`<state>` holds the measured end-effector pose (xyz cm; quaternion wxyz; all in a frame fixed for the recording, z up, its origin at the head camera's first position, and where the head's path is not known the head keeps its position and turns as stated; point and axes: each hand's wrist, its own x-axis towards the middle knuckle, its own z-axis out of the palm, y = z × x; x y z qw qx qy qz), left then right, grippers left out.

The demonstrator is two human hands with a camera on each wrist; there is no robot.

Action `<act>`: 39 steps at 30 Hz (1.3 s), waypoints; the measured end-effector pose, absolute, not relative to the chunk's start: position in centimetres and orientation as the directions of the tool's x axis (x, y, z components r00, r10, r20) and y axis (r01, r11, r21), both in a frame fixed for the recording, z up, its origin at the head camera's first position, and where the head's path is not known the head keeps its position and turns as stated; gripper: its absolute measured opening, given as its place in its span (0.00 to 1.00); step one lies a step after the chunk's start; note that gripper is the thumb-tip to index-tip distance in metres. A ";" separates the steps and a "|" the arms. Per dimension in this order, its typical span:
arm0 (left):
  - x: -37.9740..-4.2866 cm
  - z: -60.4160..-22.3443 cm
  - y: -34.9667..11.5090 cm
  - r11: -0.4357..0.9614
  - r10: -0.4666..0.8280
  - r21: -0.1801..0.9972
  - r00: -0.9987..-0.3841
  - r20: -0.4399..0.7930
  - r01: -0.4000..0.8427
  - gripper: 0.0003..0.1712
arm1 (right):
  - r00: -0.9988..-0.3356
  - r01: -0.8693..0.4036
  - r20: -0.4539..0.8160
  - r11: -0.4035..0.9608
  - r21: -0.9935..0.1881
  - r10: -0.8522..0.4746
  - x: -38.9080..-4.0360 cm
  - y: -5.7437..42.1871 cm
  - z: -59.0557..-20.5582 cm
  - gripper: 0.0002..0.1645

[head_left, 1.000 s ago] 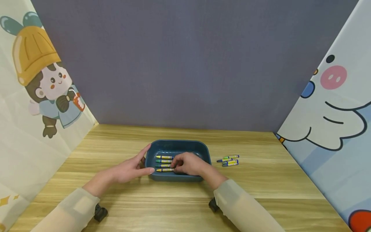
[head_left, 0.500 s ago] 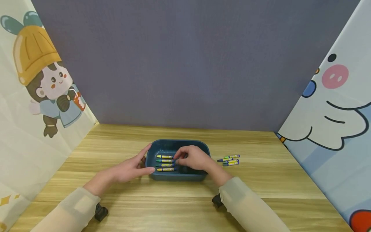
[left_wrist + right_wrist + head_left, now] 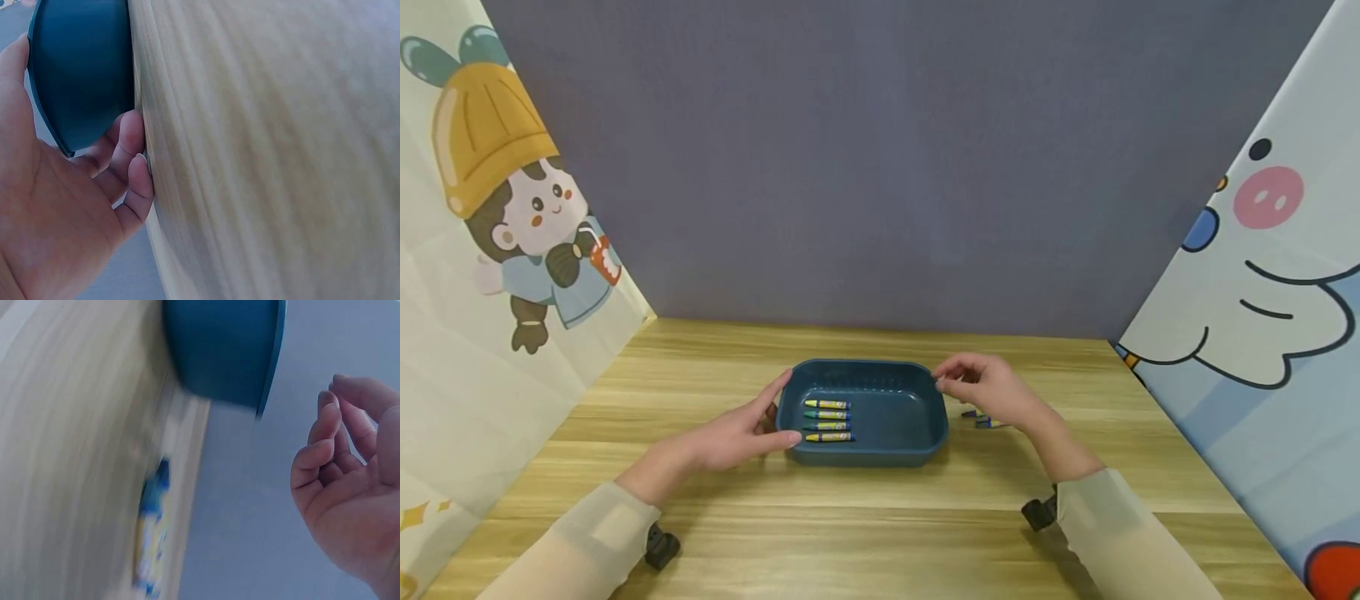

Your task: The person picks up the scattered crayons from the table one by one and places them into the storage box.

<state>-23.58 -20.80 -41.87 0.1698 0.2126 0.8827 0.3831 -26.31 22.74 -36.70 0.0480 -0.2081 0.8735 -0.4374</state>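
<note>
A dark blue rectangular tray (image 3: 898, 421) stands on the table. Several crayons (image 3: 829, 414) with yellow-and-blue wrappers lie in a row in its left half. My left hand (image 3: 730, 433) holds the tray's left end, thumb at the near corner and index finger at the far one. In the left wrist view the other fingers (image 3: 130, 128) bend against the outer wall. Past the tray's right rim hovers my right hand (image 3: 988, 387), fingers loosely bent, nothing visible in them. It partly covers more crayons (image 3: 988, 423) on the table. One blurred crayon (image 3: 150, 531) shows in the right wrist view.
The wooden table (image 3: 880, 517) meets a grey panel (image 3: 880, 183) at the back. Printed cartoon panels stand at the left (image 3: 467, 317) and right (image 3: 1270, 300). A dark wrist device hangs under each sleeve.
My right hand has lifted out of the tray and moved right, over its right rim towards the loose crayons. The crayons in the tray remain in a row. My left hand has stayed put.
</note>
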 end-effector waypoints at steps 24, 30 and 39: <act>-23.6 -41.9 -20.9 0.639 0.496 0.726 -0.858 -0.136 0.254 0.62 | -0.946 -0.135 -0.100 0.657 -0.742 -0.307 -28.3 35.2 -40.9 0.21; -23.6 -41.9 -20.9 0.636 0.500 0.727 -0.856 -0.133 0.259 0.62 | -0.953 -0.106 -0.125 0.689 -0.717 -0.276 -28.9 35.5 -41.3 0.21; -23.5 -41.9 -20.9 0.633 0.500 0.730 -0.856 -0.133 0.256 0.62 | -0.946 -0.129 -0.135 0.728 -0.673 -0.293 -29.9 35.7 -42.0 0.21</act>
